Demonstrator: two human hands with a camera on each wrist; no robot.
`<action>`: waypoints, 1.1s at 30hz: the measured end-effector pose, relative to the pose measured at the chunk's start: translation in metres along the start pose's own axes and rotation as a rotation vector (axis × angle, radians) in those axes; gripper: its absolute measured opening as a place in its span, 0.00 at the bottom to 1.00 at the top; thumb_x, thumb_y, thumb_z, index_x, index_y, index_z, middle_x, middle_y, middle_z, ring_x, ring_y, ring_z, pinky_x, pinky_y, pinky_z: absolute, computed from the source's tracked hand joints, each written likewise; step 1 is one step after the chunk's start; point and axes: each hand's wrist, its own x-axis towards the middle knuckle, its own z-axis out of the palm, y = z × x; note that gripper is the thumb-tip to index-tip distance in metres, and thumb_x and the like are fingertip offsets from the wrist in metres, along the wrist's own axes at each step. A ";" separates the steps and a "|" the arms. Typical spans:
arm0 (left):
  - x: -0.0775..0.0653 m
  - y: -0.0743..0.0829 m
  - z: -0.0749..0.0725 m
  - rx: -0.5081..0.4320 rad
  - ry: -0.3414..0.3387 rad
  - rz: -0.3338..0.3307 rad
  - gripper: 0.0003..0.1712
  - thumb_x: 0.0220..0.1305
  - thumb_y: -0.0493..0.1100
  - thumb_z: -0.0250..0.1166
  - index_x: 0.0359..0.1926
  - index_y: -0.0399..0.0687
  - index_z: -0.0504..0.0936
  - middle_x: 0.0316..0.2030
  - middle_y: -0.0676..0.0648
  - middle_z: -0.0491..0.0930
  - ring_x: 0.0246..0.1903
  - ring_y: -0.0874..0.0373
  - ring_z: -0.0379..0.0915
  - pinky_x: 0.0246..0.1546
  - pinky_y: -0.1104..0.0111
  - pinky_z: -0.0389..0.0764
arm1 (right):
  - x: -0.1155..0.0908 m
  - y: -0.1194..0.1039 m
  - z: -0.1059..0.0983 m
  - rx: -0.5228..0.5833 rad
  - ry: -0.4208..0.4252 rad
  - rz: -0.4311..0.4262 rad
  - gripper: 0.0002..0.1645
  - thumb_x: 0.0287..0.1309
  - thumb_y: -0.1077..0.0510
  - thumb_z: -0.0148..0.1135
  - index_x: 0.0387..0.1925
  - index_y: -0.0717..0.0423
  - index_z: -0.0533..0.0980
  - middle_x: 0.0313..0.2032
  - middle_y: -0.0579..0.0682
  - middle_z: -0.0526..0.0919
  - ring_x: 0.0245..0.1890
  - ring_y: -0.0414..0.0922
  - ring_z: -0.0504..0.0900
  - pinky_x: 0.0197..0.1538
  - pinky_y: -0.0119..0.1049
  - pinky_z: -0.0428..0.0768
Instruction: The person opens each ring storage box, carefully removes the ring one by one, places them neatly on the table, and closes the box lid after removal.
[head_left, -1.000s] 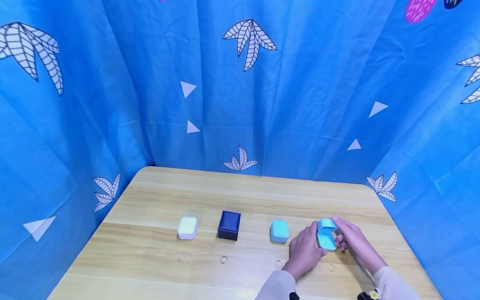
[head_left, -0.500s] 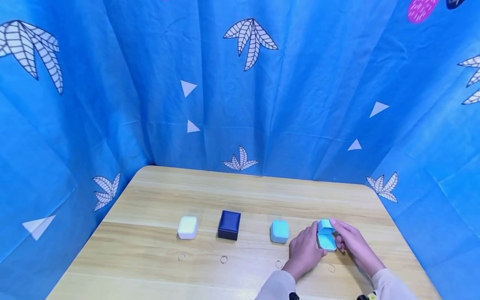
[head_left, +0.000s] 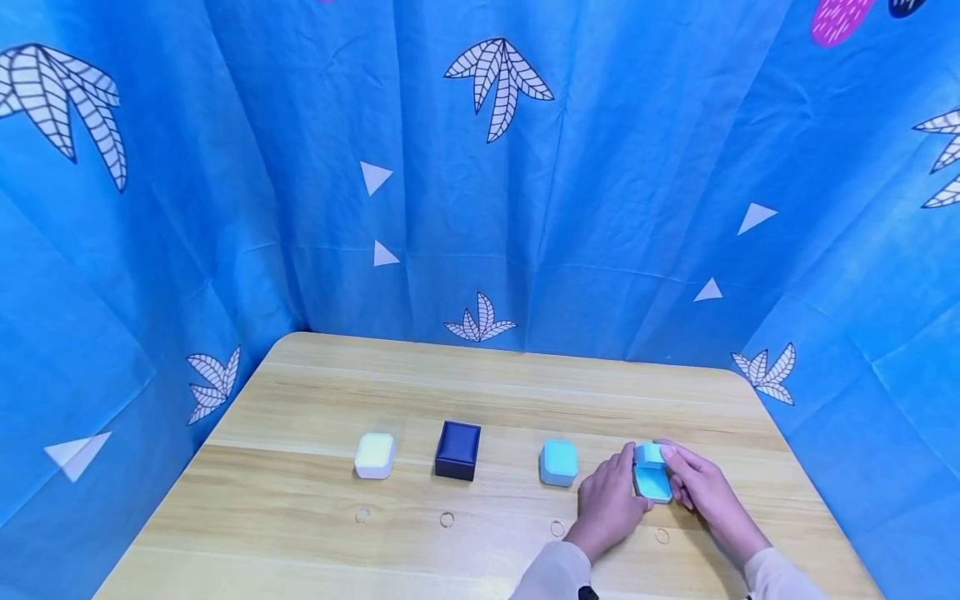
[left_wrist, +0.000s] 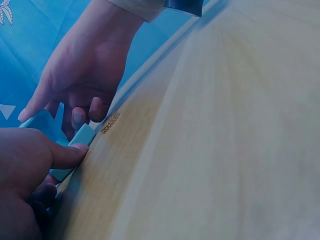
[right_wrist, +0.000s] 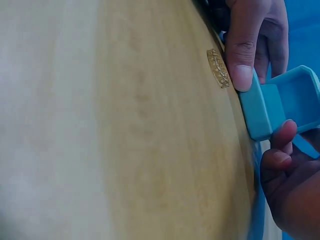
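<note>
A turquoise ring box [head_left: 653, 486] stands with its lid raised at the right of the table. My left hand [head_left: 609, 500] grips its base from the left, and the thumb presses the front in the right wrist view. On the other side, my right hand [head_left: 705, 490] pinches the raised lid [head_left: 649, 454], thumb in front and fingers behind. Its lower fingers sit close by the base [right_wrist: 255, 111]. No ring shows inside the box. Just in front of it lies a gold-coloured ring [head_left: 662, 536], whose patterned band [right_wrist: 218, 69] shows in the right wrist view.
To the left stand a second turquoise box [head_left: 558, 462], a dark blue box [head_left: 458, 450] and a white box [head_left: 375, 456], all with lids down. In front of each lies a ring, such as the one [head_left: 447, 520] before the blue box. A blue curtain [head_left: 480, 208] surrounds the wooden table [head_left: 300, 533].
My right hand has shifted slightly left, and its thumb has come round onto the front of the lid with fingers behind it. My left hand stays on the base.
</note>
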 end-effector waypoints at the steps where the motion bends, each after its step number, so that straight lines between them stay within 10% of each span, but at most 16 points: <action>1: 0.000 0.000 0.000 -0.001 0.002 0.000 0.52 0.52 0.57 0.77 0.75 0.64 0.60 0.61 0.62 0.76 0.56 0.64 0.74 0.51 0.67 0.76 | -0.001 0.001 0.000 0.001 0.002 -0.006 0.39 0.73 0.37 0.51 0.72 0.59 0.66 0.21 0.46 0.72 0.20 0.39 0.69 0.23 0.33 0.71; 33: 0.001 -0.001 0.004 0.008 0.027 0.004 0.50 0.51 0.57 0.77 0.73 0.66 0.63 0.59 0.63 0.77 0.54 0.65 0.75 0.52 0.68 0.76 | -0.016 0.021 -0.006 -0.018 -0.102 -0.104 0.36 0.70 0.50 0.59 0.75 0.55 0.63 0.18 0.43 0.66 0.18 0.38 0.67 0.22 0.36 0.72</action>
